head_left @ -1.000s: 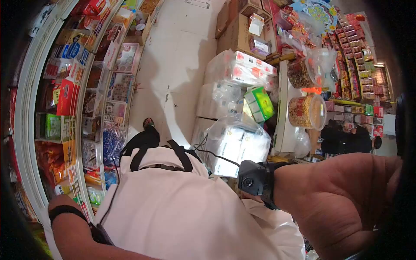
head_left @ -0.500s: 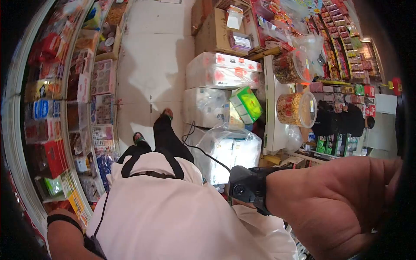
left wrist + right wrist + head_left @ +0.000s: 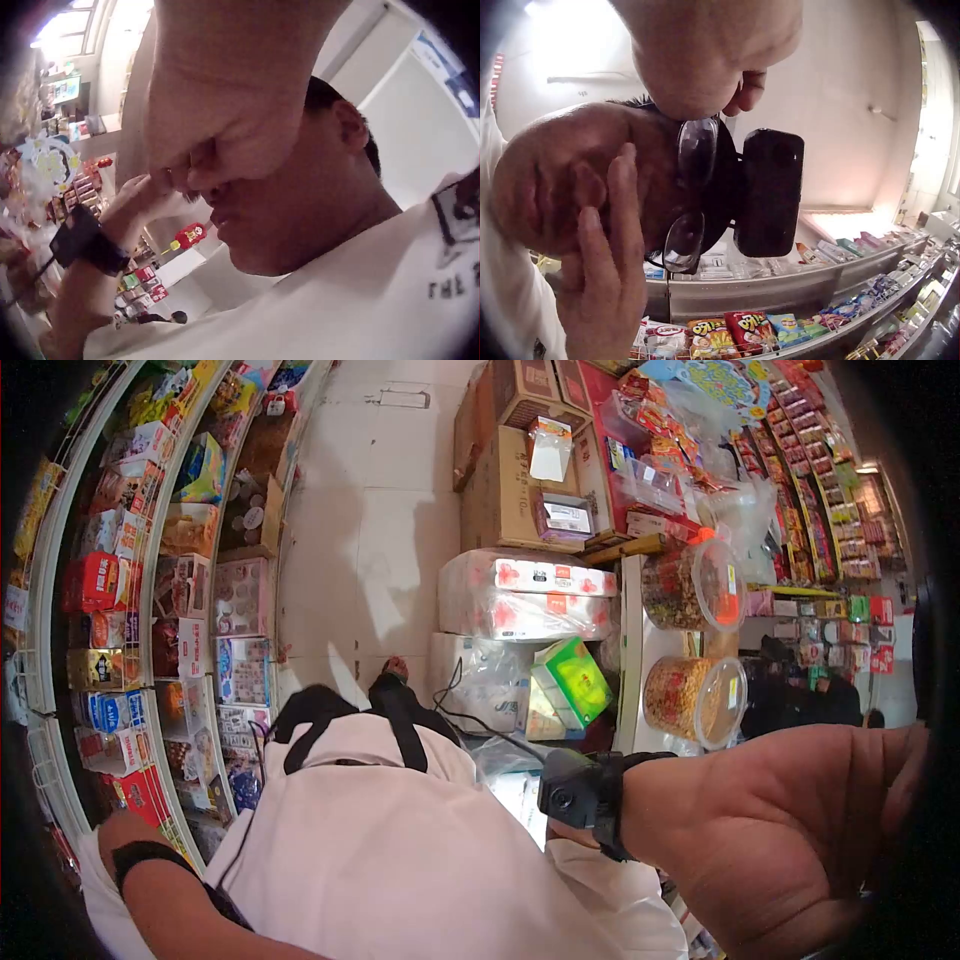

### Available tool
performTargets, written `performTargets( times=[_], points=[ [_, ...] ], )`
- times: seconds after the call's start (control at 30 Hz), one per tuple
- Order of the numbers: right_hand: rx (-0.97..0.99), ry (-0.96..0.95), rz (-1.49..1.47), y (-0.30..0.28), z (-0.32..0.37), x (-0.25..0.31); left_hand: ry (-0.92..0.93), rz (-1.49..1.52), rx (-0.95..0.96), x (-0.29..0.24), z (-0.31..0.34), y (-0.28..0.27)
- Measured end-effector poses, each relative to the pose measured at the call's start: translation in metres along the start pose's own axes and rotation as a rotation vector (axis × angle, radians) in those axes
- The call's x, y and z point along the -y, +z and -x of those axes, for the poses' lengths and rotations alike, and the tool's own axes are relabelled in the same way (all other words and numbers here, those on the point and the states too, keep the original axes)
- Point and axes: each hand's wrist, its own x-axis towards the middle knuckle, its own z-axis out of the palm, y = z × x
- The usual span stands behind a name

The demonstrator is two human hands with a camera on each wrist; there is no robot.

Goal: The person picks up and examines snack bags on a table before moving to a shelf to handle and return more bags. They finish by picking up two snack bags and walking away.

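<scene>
In the head view my right hand (image 3: pixel 770 820) is raised close at the right, its fingers cut off by the dark edge. The left forearm (image 3: pixel 175 880) bends up at the lower left, its hand out of that view. In the right wrist view the left hand (image 3: pixel 607 255) touches the face near the nose with fairly straight fingers. The right hand (image 3: pixel 712 56) is beside the glasses (image 3: pixel 697 150) and a black head-worn device (image 3: pixel 772 193); its grip is hidden. The left wrist view shows the left hand (image 3: pixel 225 97) before the face and the right hand (image 3: pixel 146 199) beyond.
Packed shelves (image 3: pixel 150 600) line the left of a tiled aisle (image 3: pixel 385 520). At the right are wrapped paper packs (image 3: pixel 530 600), a green box (image 3: pixel 572 682), cartons (image 3: pixel 495 490) and tubs (image 3: pixel 690 700) on a ledge. A dark-clothed person (image 3: pixel 800 695) is beyond.
The head view has shifted, and the shelves and goods lie differently in it. One foot shows at the aisle, where two showed half a second ago. Both arms stay raised.
</scene>
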Motion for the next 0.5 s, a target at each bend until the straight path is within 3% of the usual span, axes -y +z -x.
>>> performTargets(
  times=[0.03, 0.1, 0.3, 0.33, 0.4, 0.43, 0.5],
  points=[
    [0.004, 0.004, -0.012, -0.004, -0.001, -0.012, -0.001, -0.326, 0.121, -0.009, -0.019, -0.007],
    [0.011, 0.014, -0.028, -0.009, -0.001, -0.034, -0.014, -0.639, 0.228, -0.009, -0.038, -0.014],
    [0.004, 0.022, -0.051, -0.006, -0.007, -0.094, 0.064, -0.724, 0.180, 0.019, -0.076, -0.053],
    [0.017, 0.033, -0.047, 0.001, -0.006, -0.105, 0.034, -0.862, 0.185, 0.033, -0.074, -0.064],
    [0.003, 0.071, -0.035, 0.013, -0.014, -0.127, -0.117, -1.149, 0.371, 0.012, -0.095, -0.093],
    [-0.017, 0.076, -0.014, 0.020, -0.020, -0.135, -0.207, -1.305, 0.563, -0.009, -0.113, -0.115],
    [-0.052, 0.081, 0.043, 0.029, -0.035, -0.151, -0.159, -1.339, 0.662, -0.023, -0.125, -0.152]
  ],
)
